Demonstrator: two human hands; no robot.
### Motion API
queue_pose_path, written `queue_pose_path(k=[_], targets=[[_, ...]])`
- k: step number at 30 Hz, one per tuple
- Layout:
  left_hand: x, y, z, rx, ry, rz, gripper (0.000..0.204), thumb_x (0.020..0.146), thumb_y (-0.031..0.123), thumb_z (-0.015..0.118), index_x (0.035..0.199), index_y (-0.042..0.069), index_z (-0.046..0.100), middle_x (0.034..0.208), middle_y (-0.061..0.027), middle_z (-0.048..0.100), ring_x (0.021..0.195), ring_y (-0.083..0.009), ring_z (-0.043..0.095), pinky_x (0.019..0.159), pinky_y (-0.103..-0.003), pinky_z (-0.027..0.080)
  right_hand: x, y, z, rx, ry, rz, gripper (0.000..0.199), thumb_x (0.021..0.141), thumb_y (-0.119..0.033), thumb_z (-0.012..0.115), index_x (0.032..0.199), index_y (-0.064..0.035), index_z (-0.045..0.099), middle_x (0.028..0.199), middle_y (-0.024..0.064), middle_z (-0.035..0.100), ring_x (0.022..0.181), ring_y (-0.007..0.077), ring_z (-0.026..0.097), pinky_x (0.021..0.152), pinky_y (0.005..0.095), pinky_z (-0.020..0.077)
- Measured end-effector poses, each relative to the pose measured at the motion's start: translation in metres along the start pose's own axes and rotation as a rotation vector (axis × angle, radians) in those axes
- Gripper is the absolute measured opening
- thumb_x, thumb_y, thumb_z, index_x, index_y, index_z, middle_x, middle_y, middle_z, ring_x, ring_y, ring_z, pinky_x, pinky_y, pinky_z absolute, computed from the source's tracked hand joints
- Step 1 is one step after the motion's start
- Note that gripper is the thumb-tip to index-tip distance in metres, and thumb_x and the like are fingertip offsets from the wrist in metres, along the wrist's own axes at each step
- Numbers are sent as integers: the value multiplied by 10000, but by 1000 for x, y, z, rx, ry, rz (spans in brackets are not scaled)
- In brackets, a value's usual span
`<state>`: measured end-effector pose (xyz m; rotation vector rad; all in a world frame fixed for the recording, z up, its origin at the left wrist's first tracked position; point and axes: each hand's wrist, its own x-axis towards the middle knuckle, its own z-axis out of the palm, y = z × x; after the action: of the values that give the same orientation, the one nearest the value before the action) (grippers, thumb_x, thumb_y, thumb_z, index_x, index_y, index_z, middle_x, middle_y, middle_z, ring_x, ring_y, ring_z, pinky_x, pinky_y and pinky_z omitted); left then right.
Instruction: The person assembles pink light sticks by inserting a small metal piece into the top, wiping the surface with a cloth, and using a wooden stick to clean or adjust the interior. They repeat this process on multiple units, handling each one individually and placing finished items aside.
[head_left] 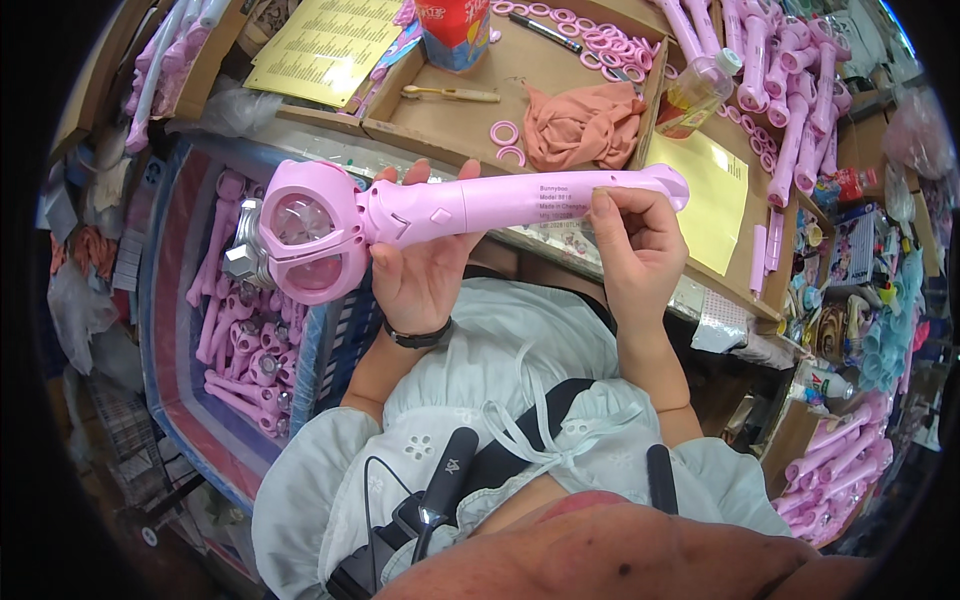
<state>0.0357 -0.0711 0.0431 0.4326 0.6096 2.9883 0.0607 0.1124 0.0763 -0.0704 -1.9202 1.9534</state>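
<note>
I hold a pink plastic toy wand [500, 200] level in front of me, its round head with a clear faceted gem [300, 225] pointing left. My left hand [420, 270] cups the wand's neck from below, fingers curled over the far side. My right hand [640, 245] grips the handle near its right end, with the thumb pressed on a small printed label on the handle. A silver gem-shaped piece [243, 262] sticks out at the head's left side.
A blue crate [165, 330] full of pink wand parts stands at my left. A cardboard tray [450, 120] ahead holds pink rings, an orange cloth [580, 120], a brush and a can. More pink handles [790, 90] lie at the right, a small bottle [695, 95] beside them.
</note>
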Motion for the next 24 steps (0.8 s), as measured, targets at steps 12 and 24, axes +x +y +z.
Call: queue_pose_path(k=[12,24], targets=[[-3,0,-3,-13,-21,-2,727,825,397,658,1399,205,256,1421,-20,373,1353,-416,217,1075,-642,189,-3,5,2,-39,5,-12,110,868,-46,635,948,9,586,845,25,619,725,55,560,657,175,440],[-5,1,-4,-6,-2,-17,740,816,399,668,1396,202,254,1418,-17,381,1355,-415,216,1078,-639,183,-1,10,7,-70,67,-103,81,836,-54,670,880,-17,613,645,-63,533,533,-14,387,464,150,304]])
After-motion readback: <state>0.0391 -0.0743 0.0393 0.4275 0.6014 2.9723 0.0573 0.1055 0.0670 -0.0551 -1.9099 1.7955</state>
